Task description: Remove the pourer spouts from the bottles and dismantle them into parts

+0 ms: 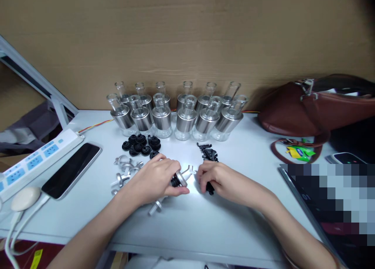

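Note:
My left hand is closed around a metal pour spout with a black ribbed rubber stopper, its narrow tip pointing right. Close to that tip, my right hand has its fingers curled together over small black parts. A dark piece shows under those fingers; whether it is gripped or lies on the table is unclear. Loose metal spouts lie to the left of my left hand, and one more metal spout lies below it. Beyond that hand sits a heap of black rubber stoppers.
Glass bottles with metal bands stand in two rows before a cardboard wall. On the left are a phone, a power strip and a white charger. A brown bag and a dark-screened device occupy the right.

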The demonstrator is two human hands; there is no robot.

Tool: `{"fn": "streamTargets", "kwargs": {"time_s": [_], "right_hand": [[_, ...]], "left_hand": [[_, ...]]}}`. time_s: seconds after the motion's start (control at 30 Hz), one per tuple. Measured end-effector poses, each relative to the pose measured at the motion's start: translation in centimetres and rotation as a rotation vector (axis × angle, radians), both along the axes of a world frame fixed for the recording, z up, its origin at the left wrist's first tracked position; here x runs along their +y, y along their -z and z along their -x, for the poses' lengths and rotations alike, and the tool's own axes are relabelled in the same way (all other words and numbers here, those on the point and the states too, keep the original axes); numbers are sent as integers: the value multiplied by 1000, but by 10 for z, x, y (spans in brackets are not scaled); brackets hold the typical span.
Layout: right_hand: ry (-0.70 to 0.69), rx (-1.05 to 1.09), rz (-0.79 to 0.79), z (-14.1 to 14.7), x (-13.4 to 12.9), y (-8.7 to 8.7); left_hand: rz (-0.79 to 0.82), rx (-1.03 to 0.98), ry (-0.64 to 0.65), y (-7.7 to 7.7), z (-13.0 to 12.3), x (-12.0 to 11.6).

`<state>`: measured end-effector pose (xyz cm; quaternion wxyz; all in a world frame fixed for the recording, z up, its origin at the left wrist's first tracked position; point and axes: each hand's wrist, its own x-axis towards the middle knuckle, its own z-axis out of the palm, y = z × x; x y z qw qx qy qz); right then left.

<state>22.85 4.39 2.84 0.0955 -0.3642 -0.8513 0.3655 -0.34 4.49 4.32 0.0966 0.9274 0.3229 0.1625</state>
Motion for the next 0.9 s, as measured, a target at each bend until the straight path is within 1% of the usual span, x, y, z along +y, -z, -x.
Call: {"fn": "streamTargets", "kwargs": {"time_s": [0.13, 0.3, 0.4, 0.47, 0.6, 0.73, 0.8, 0.9], "right_hand": [[13, 28, -18, -1, 1, -1], [157, 145, -124, 8, -2, -15], [172, 214, -120, 13, -7, -18], [156, 231, -77, 16, -10, -17], [169, 232, 70, 21, -13, -13], [168, 298, 163, 25, -16, -16], [169, 323, 217, 26, -17, -17], [171, 363, 354, 28, -20, -18]], "left_hand": [[1, 2, -5, 2, 1, 0], [-49, -3, 4, 5, 0, 0], [-93, -18, 27, 6, 0, 0], [-117, -34, 60, 7, 0, 0], [-134, -75, 108, 8, -1, 0], [-156, -133, 131, 8, -6, -3], [-233, -137, 115, 8, -9, -5], [-388, -133, 55, 9, -12, -8]]}}
